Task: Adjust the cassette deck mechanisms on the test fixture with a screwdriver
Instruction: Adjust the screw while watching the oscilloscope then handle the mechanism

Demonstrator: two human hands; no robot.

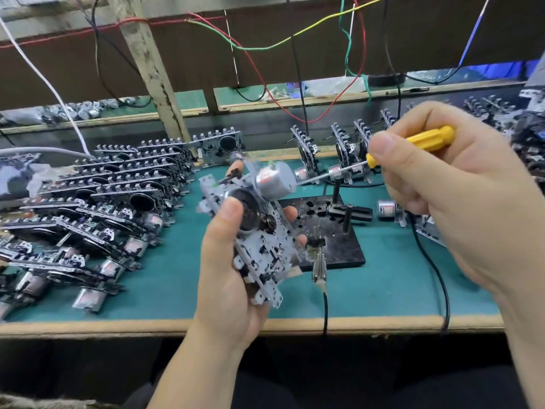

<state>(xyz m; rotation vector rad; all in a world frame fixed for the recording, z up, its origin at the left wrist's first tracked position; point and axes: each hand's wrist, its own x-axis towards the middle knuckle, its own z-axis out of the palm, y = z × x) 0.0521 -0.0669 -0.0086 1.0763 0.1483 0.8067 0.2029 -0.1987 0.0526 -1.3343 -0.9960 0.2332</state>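
My left hand grips a grey metal cassette deck mechanism above the table's front edge, thumb on its black flywheel, with its silver motor at the top. My right hand holds a yellow-handled screwdriver. The thin shaft points left and its tip touches the end of the motor. The black test fixture lies flat on the green mat behind the held mechanism, with nothing mounted on it.
Several mechanisms lie stacked in rows at the left. More stand upright on edge at the back right. An alligator clip on a black cable lies by the fixture. Coloured wires hang overhead. The green mat covers the table.
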